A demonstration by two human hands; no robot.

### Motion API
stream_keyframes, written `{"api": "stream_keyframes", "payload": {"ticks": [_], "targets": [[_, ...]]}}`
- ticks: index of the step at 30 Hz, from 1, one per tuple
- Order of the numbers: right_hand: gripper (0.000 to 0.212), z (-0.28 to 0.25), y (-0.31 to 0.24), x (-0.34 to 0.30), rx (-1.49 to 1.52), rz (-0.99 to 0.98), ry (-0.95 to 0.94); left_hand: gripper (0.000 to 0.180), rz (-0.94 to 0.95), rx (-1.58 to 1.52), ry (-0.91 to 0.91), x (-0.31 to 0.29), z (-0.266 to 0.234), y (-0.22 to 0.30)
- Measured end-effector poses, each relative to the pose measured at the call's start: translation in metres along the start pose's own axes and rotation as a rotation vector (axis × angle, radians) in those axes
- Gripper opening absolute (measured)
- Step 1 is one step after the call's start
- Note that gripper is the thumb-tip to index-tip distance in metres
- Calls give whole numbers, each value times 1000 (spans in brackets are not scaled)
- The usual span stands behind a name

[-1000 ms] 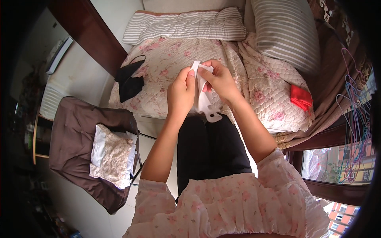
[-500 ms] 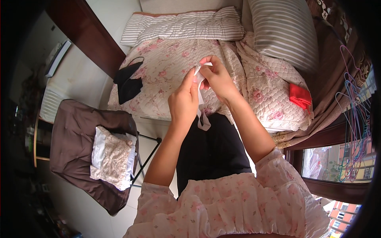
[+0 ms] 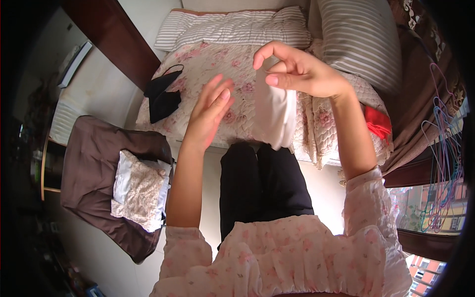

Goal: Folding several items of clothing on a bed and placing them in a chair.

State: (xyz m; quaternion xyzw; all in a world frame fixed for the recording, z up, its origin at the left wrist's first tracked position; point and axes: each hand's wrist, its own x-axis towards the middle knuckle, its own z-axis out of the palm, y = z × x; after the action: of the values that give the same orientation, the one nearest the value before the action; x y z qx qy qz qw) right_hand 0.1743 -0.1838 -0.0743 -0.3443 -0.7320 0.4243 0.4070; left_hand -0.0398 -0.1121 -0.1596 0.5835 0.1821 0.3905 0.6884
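Note:
My right hand is raised in front of the bed, with its thumb and fingers closed on the upper end of a piece of thin white cloth. The cloth hangs down in folds and is slightly blurred, so its exact kind is unclear. Apart from it, to the left, my left hand holds nothing. Its fingers are stretched out and a little smeared by motion.
A floral quilted bedspread covers the bed, with a black garment at left and a folded red cloth at right. Folded clothes lie on a brown-covered chair. Several wire hangers hang at right.
My hands have moved apart. The left has let go of the white cloth and shifted left; the right has moved up and right with the cloth, which now hangs spread wider.

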Motion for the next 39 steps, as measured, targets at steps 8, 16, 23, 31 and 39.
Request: {"api": "stream_keyframes", "payload": {"ticks": [8,16,23,31,39], "targets": [[31,-27,-18,-7,-21,47,-246,67,-244,-363,-419,18,18,-12],[18,-57,28,4,-851,29,338,29,63,406,37,78,-3,18],[15,-44,72,-6,-1016,-348,465,21,288,760,94,72,-20,0],[10,50,172,-104,-790,-44,369,11,56,776,-82,-32,-34,-114],[12,48,156,-89,-523,93,416,14,4,667,-5,-23,-37,-105]]}}
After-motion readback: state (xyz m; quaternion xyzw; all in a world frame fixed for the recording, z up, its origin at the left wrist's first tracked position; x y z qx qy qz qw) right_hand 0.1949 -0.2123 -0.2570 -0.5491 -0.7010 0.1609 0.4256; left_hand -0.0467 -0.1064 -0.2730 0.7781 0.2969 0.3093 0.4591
